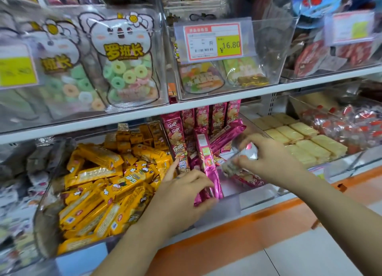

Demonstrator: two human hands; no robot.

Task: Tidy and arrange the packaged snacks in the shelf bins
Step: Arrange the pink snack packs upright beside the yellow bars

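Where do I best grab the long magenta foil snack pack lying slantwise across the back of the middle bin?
Likely pinch the slanted magenta foil pack across its narrow width near the raised right end, coming from above right. That end stands free; the lower left end is hidden behind the upright magenta foil pack in the left hand. The right hand holds a small silvery packet.

Up top, the price tag (214, 42) on the clear bin (275, 48) reads ¥16.80 on its yellow patch, with 斤 just beside it; the small print is too blurred to read. The ring-candy bag (124, 59) says 罗班长 in fat yellow letters, and the bag to its left (56, 63) shows only 班长. Below, the upright pink packets (217, 116) carry 乐吧. The print on the yellow packets (99, 172) can't be read.
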